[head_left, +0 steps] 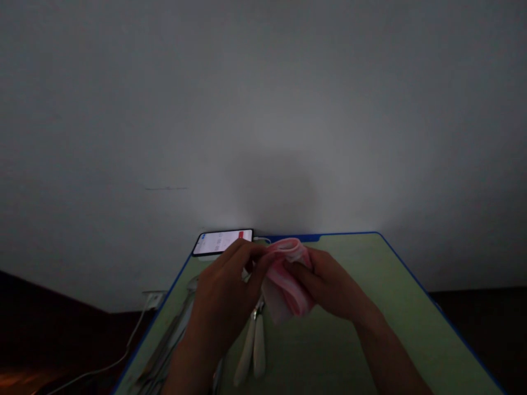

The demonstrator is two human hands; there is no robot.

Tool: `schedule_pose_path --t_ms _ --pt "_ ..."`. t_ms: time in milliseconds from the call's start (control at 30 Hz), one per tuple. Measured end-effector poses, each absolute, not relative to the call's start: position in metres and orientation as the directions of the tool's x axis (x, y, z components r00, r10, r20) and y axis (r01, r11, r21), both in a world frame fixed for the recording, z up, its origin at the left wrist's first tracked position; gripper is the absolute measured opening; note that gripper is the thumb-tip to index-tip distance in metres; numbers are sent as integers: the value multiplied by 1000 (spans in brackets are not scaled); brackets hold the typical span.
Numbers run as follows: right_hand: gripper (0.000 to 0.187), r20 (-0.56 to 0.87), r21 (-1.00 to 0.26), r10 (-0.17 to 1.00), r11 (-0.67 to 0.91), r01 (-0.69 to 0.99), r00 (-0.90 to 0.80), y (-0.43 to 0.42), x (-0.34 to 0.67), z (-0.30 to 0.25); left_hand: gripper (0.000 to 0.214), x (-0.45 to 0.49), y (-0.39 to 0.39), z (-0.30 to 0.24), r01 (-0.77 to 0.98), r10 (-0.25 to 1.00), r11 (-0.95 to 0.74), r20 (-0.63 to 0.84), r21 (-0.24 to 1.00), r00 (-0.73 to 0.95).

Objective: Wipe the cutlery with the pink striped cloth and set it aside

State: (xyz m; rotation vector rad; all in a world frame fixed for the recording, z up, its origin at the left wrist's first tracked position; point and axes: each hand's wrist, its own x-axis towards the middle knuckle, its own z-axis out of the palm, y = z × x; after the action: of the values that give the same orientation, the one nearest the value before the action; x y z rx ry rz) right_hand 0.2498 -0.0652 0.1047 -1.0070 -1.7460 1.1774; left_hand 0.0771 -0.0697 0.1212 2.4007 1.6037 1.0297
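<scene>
A pink-and-white cloth is bunched up above the table, its top edge folded over in a loop and a pale corner hanging down. My right hand grips it from the right, thumb pressed on the front. From the left, my left hand pinches the cloth's edge between thumb and fingertips. Whether anything is wrapped inside the folds cannot be seen. Just below the cloth lie white-handled utensils, their metal ends partly hidden by my left hand and the cloth.
Long metal utensils lie along the table's left side, partly behind my left forearm. A lit phone with a cable rests at the back left corner. The green table has a blue edge and meets a grey wall. A socket with a white cord is at left.
</scene>
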Motion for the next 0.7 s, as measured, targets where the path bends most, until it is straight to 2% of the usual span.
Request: schedule_pose_path --t_ms 167,267,367,500,600,700 --pt "24 126 -947 859 254 199 -495 -65 259 108 8 77 -69 121 730 800 -526 544 437 252" --pt "26 158 -944 874 271 190 -459 -66 263 111 6 76 -74 122 678 760 -610 547 410 353" --pt "27 212 -936 882 307 171 -421 -66 264 113 9 74 -78 123 628 737 -665 489 405 466" --pt "25 219 -921 877 330 205 -426 -67 263 115 18 72 -75 122 629 793 -610 373 483 482" --pt "23 187 -912 861 331 241 -473 -70 262 115 20 71 -71 120 712 852 -517 360 475 379" --pt "21 176 -880 847 364 306 -502 -74 260 113 19 72 -71 117 707 839 -542 340 455 425"
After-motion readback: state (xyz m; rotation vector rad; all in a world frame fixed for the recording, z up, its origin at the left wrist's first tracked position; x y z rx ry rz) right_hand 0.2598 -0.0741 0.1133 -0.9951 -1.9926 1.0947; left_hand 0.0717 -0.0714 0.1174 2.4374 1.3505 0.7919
